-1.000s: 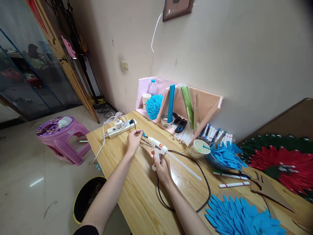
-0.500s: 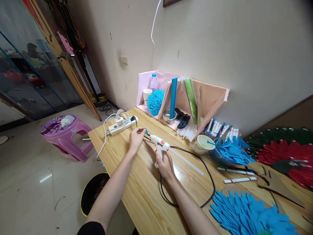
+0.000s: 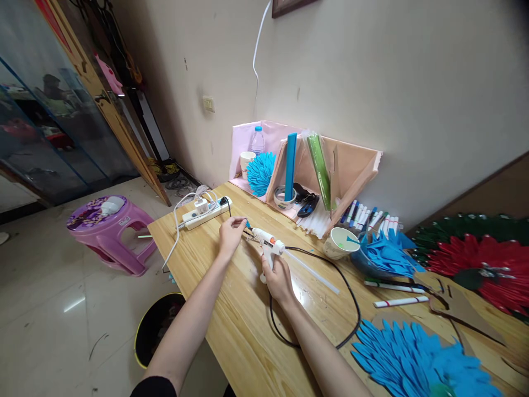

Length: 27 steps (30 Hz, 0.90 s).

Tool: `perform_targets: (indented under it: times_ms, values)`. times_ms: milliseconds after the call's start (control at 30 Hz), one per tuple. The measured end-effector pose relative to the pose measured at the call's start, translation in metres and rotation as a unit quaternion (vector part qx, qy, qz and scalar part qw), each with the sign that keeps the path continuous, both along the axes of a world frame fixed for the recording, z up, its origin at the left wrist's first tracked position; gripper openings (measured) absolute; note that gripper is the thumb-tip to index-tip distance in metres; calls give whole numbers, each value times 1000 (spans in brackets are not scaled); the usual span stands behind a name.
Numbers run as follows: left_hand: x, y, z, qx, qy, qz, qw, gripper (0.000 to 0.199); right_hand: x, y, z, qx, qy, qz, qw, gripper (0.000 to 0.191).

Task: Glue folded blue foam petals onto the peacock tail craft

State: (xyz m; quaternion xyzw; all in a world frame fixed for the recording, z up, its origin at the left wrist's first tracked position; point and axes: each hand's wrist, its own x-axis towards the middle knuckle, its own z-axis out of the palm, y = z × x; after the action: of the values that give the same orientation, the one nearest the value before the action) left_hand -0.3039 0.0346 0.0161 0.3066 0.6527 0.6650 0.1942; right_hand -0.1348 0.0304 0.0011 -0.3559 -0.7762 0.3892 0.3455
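My right hand (image 3: 279, 279) is wrapped round the handle of a white hot glue gun (image 3: 268, 242), with a clear glue stick (image 3: 316, 271) sticking out of its back end. The gun's nozzle points left toward my left hand (image 3: 232, 234). Between that hand's thumb and fingers is pinched a small blue foam petal (image 3: 248, 224), close to the nozzle tip. Whether the nozzle touches the petal I cannot tell. A black cord (image 3: 359, 309) loops over the table around my right forearm. At the lower right lies a large blue petal flower (image 3: 413, 353).
A power strip (image 3: 206, 212) with plugs lies at the table's left edge. A paper cup (image 3: 341, 242), a bowl of blue foam pieces (image 3: 386, 253) and markers (image 3: 400, 302) stand to the right. Behind is a pink divided box (image 3: 351, 160). A bin (image 3: 159, 325) and stool (image 3: 119, 220) are on the floor.
The whole view has shifted slightly. Both hands keep their hold, with the petal still at the glue gun's nozzle.
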Motion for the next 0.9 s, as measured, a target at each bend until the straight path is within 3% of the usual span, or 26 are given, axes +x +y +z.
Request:
perform_targets:
  times_ms: [900]
  values:
    - [-9, -2, 0, 1, 3, 23, 1000, 20, 1, 0, 3, 3, -6, 13, 1000, 28]
